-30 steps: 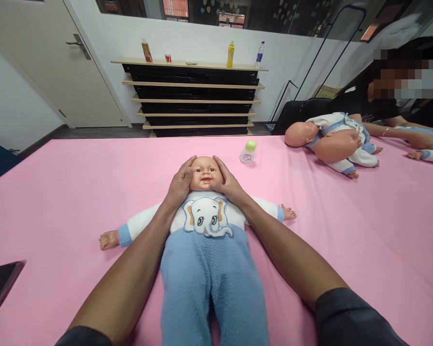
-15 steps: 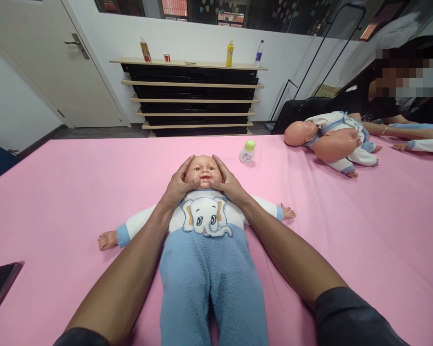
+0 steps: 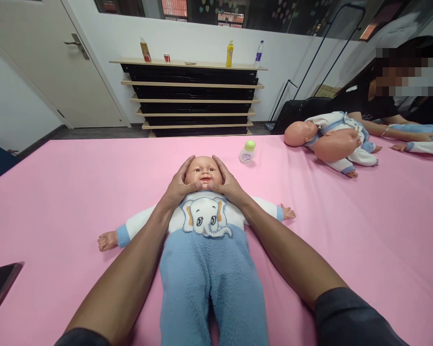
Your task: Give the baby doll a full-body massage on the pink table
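Note:
On its back before me lies a baby doll (image 3: 205, 259) in a white top with an elephant patch and blue fleece trousers, arms spread wide. My left hand (image 3: 179, 186) cups one side of its head (image 3: 204, 168), fingers along the temple and thumb at the chin. Opposite, my right hand (image 3: 230, 185) cups the other side the same way, its thumb also at the chin. Both hands are closed around the head. Just beyond, to the right, stands a small white bottle with a green cap (image 3: 247, 152).
A pink sheet (image 3: 75, 192) covers the table. Two bald dolls (image 3: 299, 133) lie at the right, near a co-worker's arms (image 3: 375, 127) and another clothed doll (image 3: 426, 146). A dark flat device (image 3: 0, 288) rests at the left edge. Behind is a shelf (image 3: 195, 84) with bottles.
Both my thumbs have slid slightly down from beside the doll's mouth to its chin. At the right, the co-worker's hands have shifted a little.

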Demonstrator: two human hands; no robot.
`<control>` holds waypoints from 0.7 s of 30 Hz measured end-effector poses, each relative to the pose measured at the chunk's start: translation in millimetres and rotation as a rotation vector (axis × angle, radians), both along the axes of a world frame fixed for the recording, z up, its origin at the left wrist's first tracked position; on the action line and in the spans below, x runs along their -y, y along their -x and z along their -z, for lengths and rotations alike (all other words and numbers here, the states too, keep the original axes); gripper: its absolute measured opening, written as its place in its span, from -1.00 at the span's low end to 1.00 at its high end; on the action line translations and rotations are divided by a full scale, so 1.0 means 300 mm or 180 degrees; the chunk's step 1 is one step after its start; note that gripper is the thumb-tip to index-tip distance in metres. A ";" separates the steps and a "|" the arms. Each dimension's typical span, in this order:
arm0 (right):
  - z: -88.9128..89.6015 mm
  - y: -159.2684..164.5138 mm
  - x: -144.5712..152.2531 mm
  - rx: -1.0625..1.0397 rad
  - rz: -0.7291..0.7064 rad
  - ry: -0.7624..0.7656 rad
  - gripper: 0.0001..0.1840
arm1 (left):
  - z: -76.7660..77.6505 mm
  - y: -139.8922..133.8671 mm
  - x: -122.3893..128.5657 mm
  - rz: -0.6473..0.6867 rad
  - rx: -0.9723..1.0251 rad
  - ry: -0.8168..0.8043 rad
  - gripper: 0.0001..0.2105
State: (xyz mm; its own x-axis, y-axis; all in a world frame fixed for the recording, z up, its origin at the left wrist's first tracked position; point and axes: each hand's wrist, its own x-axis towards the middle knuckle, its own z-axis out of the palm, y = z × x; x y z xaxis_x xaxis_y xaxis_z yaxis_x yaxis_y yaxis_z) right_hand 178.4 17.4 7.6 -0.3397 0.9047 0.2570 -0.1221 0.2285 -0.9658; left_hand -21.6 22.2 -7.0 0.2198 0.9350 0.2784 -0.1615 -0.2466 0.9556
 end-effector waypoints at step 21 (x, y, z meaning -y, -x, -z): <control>0.013 0.005 -0.023 -0.1154 -0.0489 0.0710 -0.13 | -0.009 0.005 0.002 0.0447 0.0708 0.0468 -0.15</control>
